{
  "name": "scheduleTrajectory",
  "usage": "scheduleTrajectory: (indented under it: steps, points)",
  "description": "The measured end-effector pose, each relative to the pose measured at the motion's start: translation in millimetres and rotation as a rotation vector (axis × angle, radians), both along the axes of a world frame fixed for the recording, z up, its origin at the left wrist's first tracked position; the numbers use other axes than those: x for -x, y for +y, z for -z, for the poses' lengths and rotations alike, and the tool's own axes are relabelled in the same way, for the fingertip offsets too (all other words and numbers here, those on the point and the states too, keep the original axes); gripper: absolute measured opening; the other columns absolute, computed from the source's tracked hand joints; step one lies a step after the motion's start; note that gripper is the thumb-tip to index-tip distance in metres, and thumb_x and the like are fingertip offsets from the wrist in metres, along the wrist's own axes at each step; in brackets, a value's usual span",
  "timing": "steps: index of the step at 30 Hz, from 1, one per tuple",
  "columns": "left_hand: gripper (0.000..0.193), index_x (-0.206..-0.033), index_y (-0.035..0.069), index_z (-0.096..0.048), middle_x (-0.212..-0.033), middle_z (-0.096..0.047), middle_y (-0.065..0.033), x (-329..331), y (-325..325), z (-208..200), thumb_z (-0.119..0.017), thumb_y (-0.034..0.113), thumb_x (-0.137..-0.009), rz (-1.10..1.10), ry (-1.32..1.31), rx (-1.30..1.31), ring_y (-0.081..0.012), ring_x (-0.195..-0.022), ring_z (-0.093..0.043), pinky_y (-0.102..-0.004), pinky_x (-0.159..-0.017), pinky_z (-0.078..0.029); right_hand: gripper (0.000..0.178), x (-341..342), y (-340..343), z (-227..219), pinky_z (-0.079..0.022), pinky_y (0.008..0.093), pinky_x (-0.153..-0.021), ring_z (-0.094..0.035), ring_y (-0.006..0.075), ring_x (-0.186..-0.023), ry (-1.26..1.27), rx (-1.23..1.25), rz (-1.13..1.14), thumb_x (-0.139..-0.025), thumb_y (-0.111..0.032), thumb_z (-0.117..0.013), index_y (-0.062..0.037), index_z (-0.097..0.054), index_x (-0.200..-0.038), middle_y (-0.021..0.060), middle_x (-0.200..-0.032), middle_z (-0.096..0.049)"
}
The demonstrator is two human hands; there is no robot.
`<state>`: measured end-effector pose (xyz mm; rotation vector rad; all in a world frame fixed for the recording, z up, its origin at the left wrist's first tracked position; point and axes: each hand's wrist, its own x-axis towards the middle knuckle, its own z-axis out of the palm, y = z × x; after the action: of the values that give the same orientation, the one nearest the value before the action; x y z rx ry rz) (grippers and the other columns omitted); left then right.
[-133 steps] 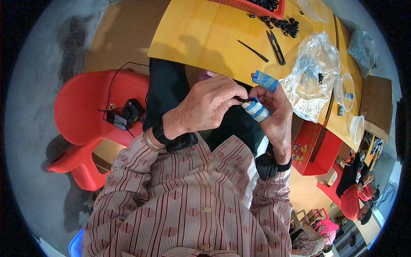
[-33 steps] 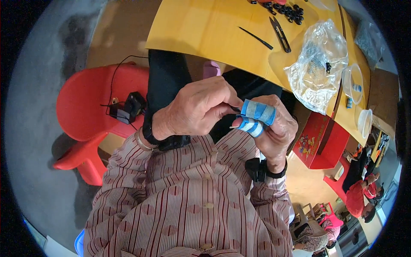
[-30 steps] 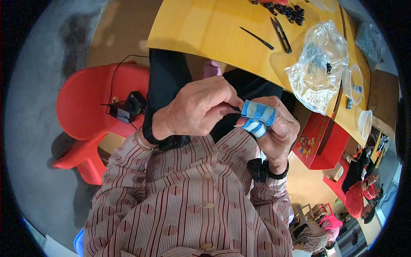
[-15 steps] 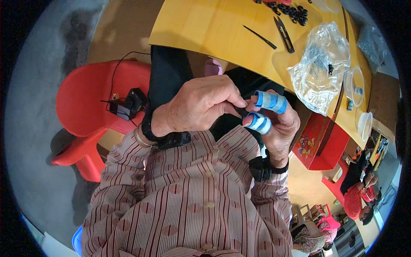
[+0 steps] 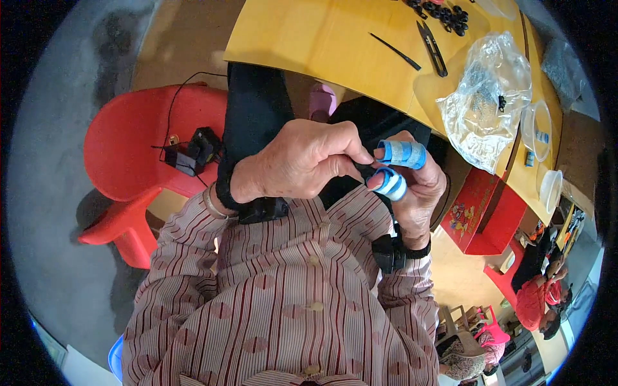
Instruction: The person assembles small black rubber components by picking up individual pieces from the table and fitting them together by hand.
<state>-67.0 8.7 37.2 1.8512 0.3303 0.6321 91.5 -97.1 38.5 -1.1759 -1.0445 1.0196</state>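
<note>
Over my lap, both hands meet in a pinch around a small black piece (image 5: 366, 171); its exact kind is mostly hidden by the fingers. My left hand (image 5: 296, 161) grips it between thumb and index finger, the other fingers curled in. My right hand (image 5: 421, 196) holds it from the other side. Blue and grey wraps cover the right index finger (image 5: 407, 154) and thumb (image 5: 391, 185). Beyond the hands, on the yellow table (image 5: 309, 35), lie a thin black pointed tool (image 5: 397, 51), thread snips (image 5: 432, 50) and a pile of small black rings (image 5: 454, 20).
A clear plastic bag (image 5: 473, 125) lies along the table's right side, beside two clear tubs (image 5: 550, 192). Below that edge stands a red box (image 5: 470, 212). At my left, a red chair (image 5: 129, 145) carries black devices (image 5: 193, 153) with a cable. Other people (image 5: 537, 299) sit far right.
Both hands keep their pinch on the small black piece, with only slight finger movement. The table and the things on it have shifted slightly in the view.
</note>
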Motion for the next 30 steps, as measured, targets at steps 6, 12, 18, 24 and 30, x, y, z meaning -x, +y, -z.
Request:
scheduleTrajectory:
  steps: [6, 12, 18, 24, 30]
  points:
    - [0.013, -0.082, 0.003, -0.058, -0.071, -0.061, -0.0101, -0.3, -5.2, 0.6, -0.064, -0.003, -0.072, -0.027, -0.009, -0.088, -0.0262, -0.065, -0.063, -0.0313, -0.055, -0.049, 0.034, 6.7, -2.9, 2.5, -0.043, 0.0215, -0.067, -0.053, 0.0094, -0.076, -0.05, 0.032, 0.057, -0.065, -0.003, -0.077, -0.0022, -0.061, -0.095, 0.0006, -0.082, -0.055]
    - [0.022, -0.086, 0.002, -0.055, -0.073, -0.058, -0.0108, -2.1, -11.0, 8.5, -0.064, -0.007, -0.067, -0.008, -0.114, -0.156, -0.0275, -0.067, -0.061, -0.0336, -0.057, -0.049, 0.042, 10.5, -12.2, 3.1, -0.045, 0.0214, -0.072, -0.052, 0.0073, -0.079, 0.284, 0.196, 0.067, -0.066, 0.002, -0.076, -0.0043, -0.059, -0.104, -0.0022, -0.086, -0.054]
    - [0.021, -0.087, 0.001, -0.057, -0.077, -0.06, -0.0106, 1.8, -15.2, 8.8, -0.061, -0.009, -0.069, 0.02, -0.098, -0.135, -0.0289, -0.072, -0.063, -0.0355, -0.063, -0.051, 0.056, 4.1, -13.0, 9.6, -0.047, 0.0231, -0.076, -0.051, 0.0079, -0.081, 0.428, 0.236, -0.072, -0.064, 0.003, -0.076, -0.0054, -0.053, -0.115, -0.0027, -0.088, -0.052]
    - [0.019, -0.086, 0.003, -0.057, -0.077, -0.06, -0.0091, 1.1, -17.4, 17.7, -0.063, -0.006, -0.07, -0.009, -0.134, -0.101, -0.0282, -0.07, -0.061, -0.0356, -0.062, -0.05, 0.062, 2.9, -14.4, 15.2, -0.046, 0.023, -0.076, -0.05, 0.008, -0.082, 0.415, 0.308, -0.124, -0.064, -0.001, -0.078, -0.005, -0.05, -0.119, -0.0016, -0.09, -0.052]
    - [0.015, -0.079, 0.007, -0.06, -0.082, -0.056, -0.0051, -1.3, -11.0, 15.7, -0.07, 0.01, -0.068, -0.052, -0.077, -0.187, -0.0239, -0.074, -0.054, -0.0339, -0.067, -0.043, 0.06, -0.2, -16.4, 22.2, -0.046, 0.0256, -0.083, -0.054, 0.0116, -0.093, 0.407, 0.264, -0.142, -0.068, -0.006, -0.077, -0.0048, -0.048, -0.121, 0.0021, -0.099, -0.055]
